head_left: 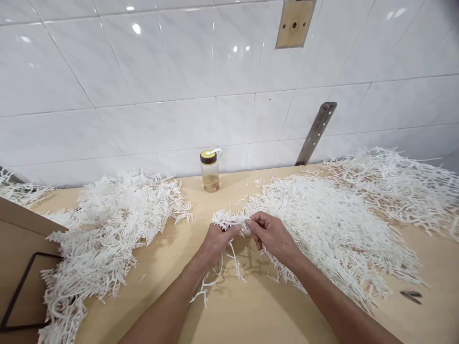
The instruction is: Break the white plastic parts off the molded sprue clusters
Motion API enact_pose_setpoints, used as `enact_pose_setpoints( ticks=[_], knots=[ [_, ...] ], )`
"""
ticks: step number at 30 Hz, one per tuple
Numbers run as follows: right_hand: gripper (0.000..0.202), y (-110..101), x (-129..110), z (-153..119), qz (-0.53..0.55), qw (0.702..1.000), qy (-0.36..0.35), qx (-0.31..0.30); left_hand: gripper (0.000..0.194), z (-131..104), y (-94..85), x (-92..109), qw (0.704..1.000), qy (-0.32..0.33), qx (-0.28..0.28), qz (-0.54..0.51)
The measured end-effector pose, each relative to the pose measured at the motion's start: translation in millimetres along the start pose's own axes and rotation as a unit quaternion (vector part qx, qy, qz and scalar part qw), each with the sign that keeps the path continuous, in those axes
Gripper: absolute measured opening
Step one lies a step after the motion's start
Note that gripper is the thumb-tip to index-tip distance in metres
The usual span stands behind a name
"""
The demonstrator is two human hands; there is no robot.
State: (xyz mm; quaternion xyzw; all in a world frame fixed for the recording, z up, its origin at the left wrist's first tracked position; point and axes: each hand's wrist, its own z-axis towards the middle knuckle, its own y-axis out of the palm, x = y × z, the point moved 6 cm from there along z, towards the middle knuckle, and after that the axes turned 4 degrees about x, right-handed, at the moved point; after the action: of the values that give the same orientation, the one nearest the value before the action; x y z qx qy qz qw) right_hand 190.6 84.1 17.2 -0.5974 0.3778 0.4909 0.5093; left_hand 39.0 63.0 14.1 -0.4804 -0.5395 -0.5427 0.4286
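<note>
My left hand (218, 237) is closed around a bunch of white branching plastic sprigs (229, 220), some of whose stems dangle below onto the table. Its thumb presses on top of the bunch. At the bunch's right end, my right hand (270, 234) has thumb and index finger pinched together on the tip of a sprig. Just right of my hands spreads a large heap of similar white sprigs (322, 220). Another heap of white sprigs (118, 224) lies to the left, apart from both hands.
A clear jar (210, 177) with a yellow and black lid stands near the tiled wall (143, 129). Farther right are more white branches (405, 186) and a small dark metal tool (410, 297). A brown box (25, 267) borders the table (229, 315) at left.
</note>
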Motion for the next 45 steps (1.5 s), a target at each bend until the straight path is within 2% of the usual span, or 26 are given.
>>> enact_pose_setpoints(
  ticks=[5,10,13,17,23,31,38,45],
  knots=[
    [0.039,1,-2,-2,0.011,1.000,-0.009,-0.011,0.034,2,2.0,6,0.997,0.035,-0.020,0.065],
    [0.036,-3,8,3,-0.001,1.000,-0.021,0.008,0.036,-3,10.2,11,0.997,0.046,-0.044,0.038],
    [0.034,-4,8,4,-0.015,0.999,-0.028,0.016,0.038,-5,10.1,10,0.998,0.047,-0.027,0.010],
    [0.032,-3,1,0,-0.031,0.998,-0.041,0.027,0.041,-3,1.8,-3,0.999,-0.008,0.031,0.001],
    [0.034,1,3,0,0.011,0.999,-0.030,0.018,0.051,-3,5.1,-5,1.000,0.001,-0.002,-0.029],
    [0.037,-1,15,4,0.065,0.998,-0.003,-0.021,0.045,-3,3.2,-1,0.998,0.039,0.051,-0.016],
    [0.035,-4,13,4,0.060,0.998,0.004,-0.029,0.037,-3,4.1,-3,0.997,0.000,0.080,-0.020],
    [0.028,-2,8,2,0.048,0.999,-0.010,-0.024,0.039,2,-0.5,-12,0.994,0.002,0.110,-0.020]
  ],
)
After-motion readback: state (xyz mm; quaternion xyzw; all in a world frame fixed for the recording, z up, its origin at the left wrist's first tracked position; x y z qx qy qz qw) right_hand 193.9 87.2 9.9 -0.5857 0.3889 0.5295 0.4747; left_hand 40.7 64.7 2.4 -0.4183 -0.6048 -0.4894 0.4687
